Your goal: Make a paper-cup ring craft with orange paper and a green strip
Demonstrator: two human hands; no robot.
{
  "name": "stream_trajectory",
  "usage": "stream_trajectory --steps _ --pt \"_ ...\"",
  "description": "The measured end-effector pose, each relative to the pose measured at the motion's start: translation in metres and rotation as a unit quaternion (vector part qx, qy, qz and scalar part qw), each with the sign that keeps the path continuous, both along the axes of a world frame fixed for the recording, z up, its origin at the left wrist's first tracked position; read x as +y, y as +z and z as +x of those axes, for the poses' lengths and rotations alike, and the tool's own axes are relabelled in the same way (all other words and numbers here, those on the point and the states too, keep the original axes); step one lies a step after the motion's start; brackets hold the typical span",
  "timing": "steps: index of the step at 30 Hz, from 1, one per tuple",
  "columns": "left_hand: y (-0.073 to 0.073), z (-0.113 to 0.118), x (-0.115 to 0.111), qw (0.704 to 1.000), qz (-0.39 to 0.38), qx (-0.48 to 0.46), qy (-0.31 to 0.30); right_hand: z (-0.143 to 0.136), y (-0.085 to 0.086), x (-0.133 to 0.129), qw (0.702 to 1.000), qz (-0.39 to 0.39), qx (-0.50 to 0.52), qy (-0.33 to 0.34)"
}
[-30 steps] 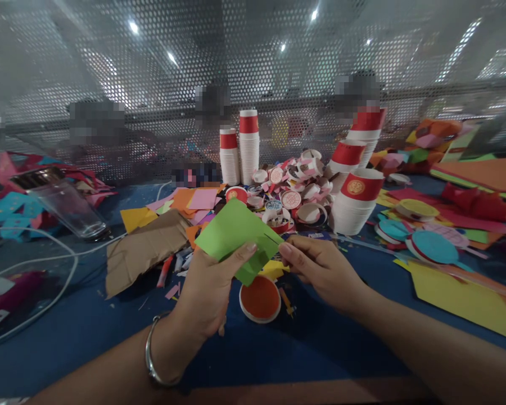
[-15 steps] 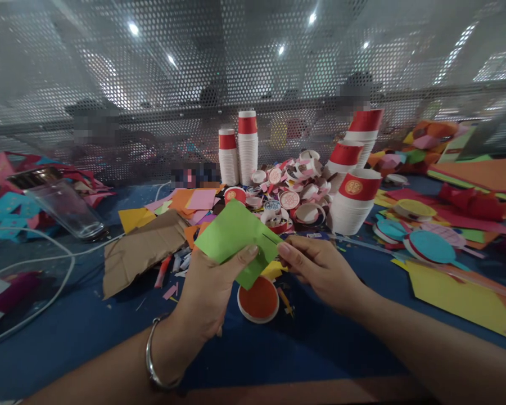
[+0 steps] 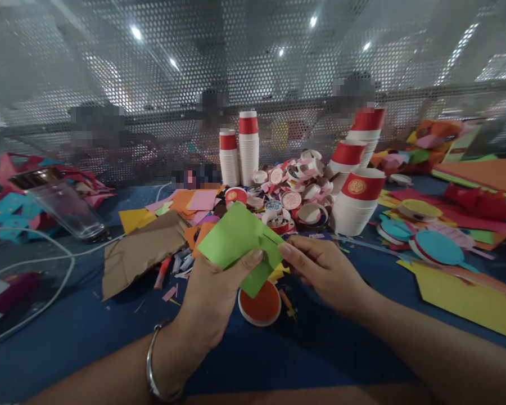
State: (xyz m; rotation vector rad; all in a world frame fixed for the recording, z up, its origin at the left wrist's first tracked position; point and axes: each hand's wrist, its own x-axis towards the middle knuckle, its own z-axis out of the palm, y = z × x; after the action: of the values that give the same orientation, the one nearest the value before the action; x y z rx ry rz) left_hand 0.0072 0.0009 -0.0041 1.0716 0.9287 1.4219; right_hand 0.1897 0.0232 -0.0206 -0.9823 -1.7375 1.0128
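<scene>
A square sheet of green paper (image 3: 230,236) is held up in front of me, tilted, with a crease or fold near its right side. My left hand (image 3: 215,289) grips it from below, thumb pressed on its face; a silver bangle circles that wrist. Thumb and fingertips of my right hand (image 3: 320,267) pinch the paper's right corner. A thin dark line runs across the paper towards those fingertips; whether it is a slit or a thin object I cannot tell. Just beneath the sheet sits a round white-rimmed piece with an orange face (image 3: 260,304).
Stacks of red and white paper cups (image 3: 356,205) stand at the back, around a heap of cut cup bottoms (image 3: 297,194). Cardboard (image 3: 141,253) and a glass bottle (image 3: 67,208) lie left. Yellow paper (image 3: 459,295) and blue-faced discs (image 3: 438,247) lie right. Behind is a perforated metal screen (image 3: 236,50).
Both hands and the green paper have shifted very slightly to the right and down in view, as has the scene around them. The grip of each hand stays the same.
</scene>
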Motion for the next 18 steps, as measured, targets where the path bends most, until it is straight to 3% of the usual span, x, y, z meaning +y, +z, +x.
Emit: stream_trajectory --steps 18 --pt "-0.0058 0.0018 -0.0035 0.999 0.002 0.041 0.000 -0.0018 0.0007 -0.0004 1.000 0.017 0.002 -0.002"
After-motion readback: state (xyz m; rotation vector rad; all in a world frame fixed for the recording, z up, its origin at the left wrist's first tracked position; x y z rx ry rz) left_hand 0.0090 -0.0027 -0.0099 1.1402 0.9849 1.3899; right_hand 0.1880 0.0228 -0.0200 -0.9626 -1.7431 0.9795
